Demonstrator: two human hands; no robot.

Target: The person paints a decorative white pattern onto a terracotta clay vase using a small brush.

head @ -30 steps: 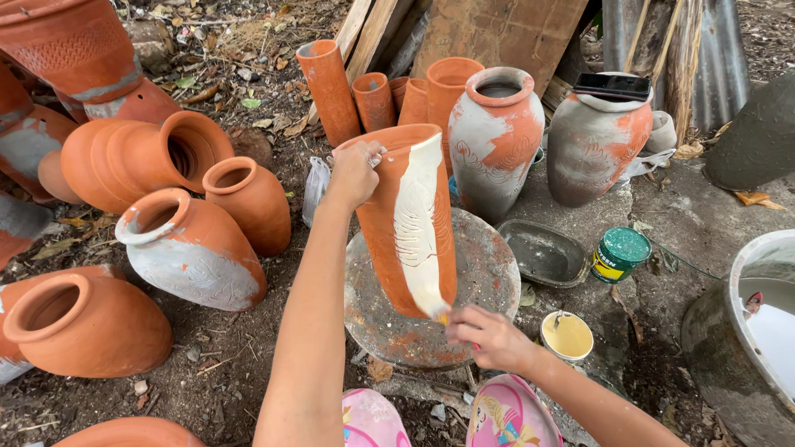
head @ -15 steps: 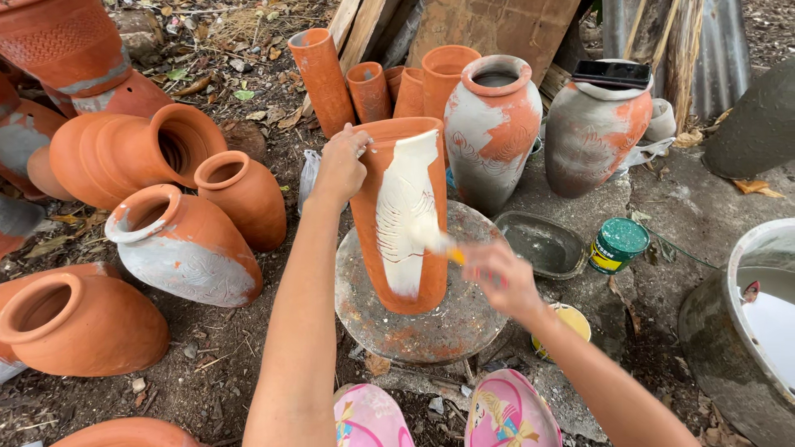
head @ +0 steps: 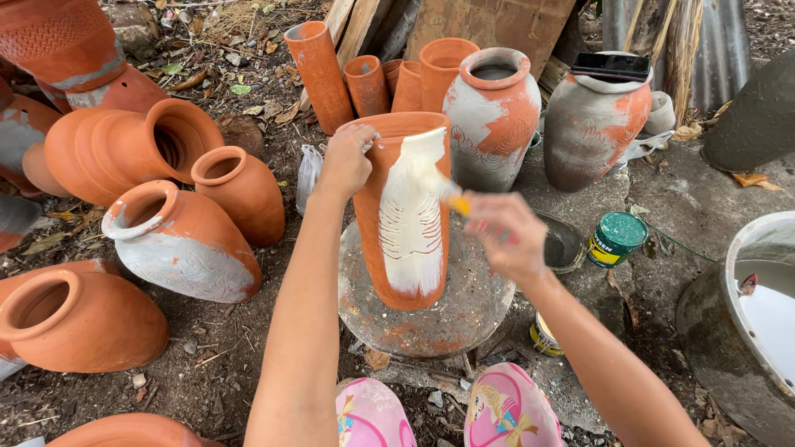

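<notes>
The left hand (head: 346,161) is clamped on the rim of the tall terracotta vase (head: 406,211), which stands at the centre of the round stand (head: 426,319); the right hand (head: 507,236) is closed on a brush (head: 451,199), blurred, near the rim. The vase could tip if the rim grip slackens. Since the earlier frame the brush has risen from the base, and the cream band (head: 411,215) is wider.

Tall terracotta vase (head: 406,215) upright on round turntable (head: 431,319), left hand (head: 346,161) gripping vase rim, right hand (head: 507,236) holding brush (head: 443,189) against cream-painted strip, green-lidded paint can (head: 614,238) near right, unpainted clay pots (head: 124,153) lying left.
</notes>
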